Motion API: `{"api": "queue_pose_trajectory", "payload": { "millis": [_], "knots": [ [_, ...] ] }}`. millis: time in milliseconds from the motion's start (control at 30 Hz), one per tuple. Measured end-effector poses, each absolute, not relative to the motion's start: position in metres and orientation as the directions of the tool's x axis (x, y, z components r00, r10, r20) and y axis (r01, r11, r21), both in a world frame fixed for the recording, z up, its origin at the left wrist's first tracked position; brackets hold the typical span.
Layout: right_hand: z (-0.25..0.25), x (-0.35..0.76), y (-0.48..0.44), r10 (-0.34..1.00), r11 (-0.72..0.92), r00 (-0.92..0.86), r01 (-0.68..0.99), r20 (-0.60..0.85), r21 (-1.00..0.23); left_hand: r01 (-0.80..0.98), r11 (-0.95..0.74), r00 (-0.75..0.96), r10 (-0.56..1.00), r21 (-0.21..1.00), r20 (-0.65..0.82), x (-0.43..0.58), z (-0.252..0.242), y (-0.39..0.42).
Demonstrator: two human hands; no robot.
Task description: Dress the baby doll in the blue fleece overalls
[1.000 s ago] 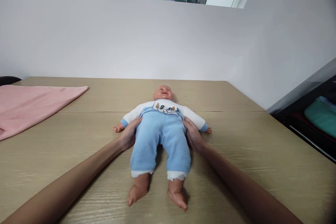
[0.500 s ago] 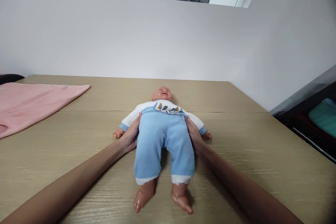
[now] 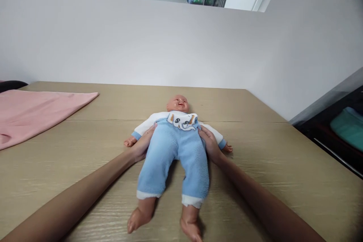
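Observation:
A baby doll [image 3: 178, 136] in a white top and fuzzy blue overalls lies on its back on the table [image 3: 93, 136], head away from me and bare feet toward me. An elephant face [image 3: 183, 121] decorates the front of the overalls. My left hand [image 3: 145, 143] grips the doll's side at the waist, left of the picture's middle, its thumb on the blue cloth. On the opposite side my right hand [image 3: 210, 144] is closed round the waist in the same way. The fingers under the doll are partly hidden. The doll's arms spread out past both my hands.
A pink cloth [image 3: 36, 111] lies at the table's left. Behind the table rises a white partition wall [image 3: 159, 41]. To the right, beyond the table edge, a green-teal item [image 3: 347, 128] sits in a dark holder.
The doll's legs have swung to the left and come slightly nearer to me. The elephant front looks flatter and shows more fully. Both hands stay at the waist.

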State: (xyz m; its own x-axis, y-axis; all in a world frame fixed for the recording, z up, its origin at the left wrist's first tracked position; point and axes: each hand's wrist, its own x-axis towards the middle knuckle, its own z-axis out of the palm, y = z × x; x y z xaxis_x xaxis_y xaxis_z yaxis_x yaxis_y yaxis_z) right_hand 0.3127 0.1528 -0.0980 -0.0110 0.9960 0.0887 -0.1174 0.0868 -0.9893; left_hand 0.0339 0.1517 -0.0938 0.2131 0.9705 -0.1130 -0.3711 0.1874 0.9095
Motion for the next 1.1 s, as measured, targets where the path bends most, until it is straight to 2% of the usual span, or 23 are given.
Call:
{"api": "queue_pose_trajectory", "payload": {
  "millis": [100, 233, 467, 667, 800, 1100],
  "knots": [
    [-0.097, 0.318, 0.153, 0.989, 0.141, 0.063, -0.089, 0.136, -0.986, -0.425, 0.174, 0.248, 0.966, 0.889, -0.070, 0.037, -0.095, 0.151],
    [-0.096, 0.318, 0.150, 0.977, 0.195, 0.105, -0.055, 0.188, -0.979, -0.461, 0.076, 0.260, 0.964, 0.884, 0.053, 0.038, -0.097, 0.148],
    [-0.107, 0.313, 0.158, 0.982, 0.149, 0.117, -0.029, 0.145, -0.988, -0.504, 0.099, 0.162, 0.987, 0.858, -0.019, 0.041, -0.093, 0.148],
    [-0.109, 0.302, 0.164, 0.992, 0.121, 0.040, -0.021, 0.120, -0.992, -0.433, 0.115, 0.156, 0.986, 0.894, -0.052, 0.044, -0.084, 0.146],
    [-0.105, 0.304, 0.165, 0.990, 0.137, 0.043, 0.009, 0.137, -0.991, -0.370, 0.014, 0.176, 0.983, 0.929, 0.056, 0.042, -0.089, 0.151],
    [-0.106, 0.308, 0.162, 0.977, 0.199, 0.074, 0.025, 0.200, -0.980, -0.212, -0.187, 0.009, 0.981, 0.959, 0.193, 0.047, -0.099, 0.167]
  ]
}}
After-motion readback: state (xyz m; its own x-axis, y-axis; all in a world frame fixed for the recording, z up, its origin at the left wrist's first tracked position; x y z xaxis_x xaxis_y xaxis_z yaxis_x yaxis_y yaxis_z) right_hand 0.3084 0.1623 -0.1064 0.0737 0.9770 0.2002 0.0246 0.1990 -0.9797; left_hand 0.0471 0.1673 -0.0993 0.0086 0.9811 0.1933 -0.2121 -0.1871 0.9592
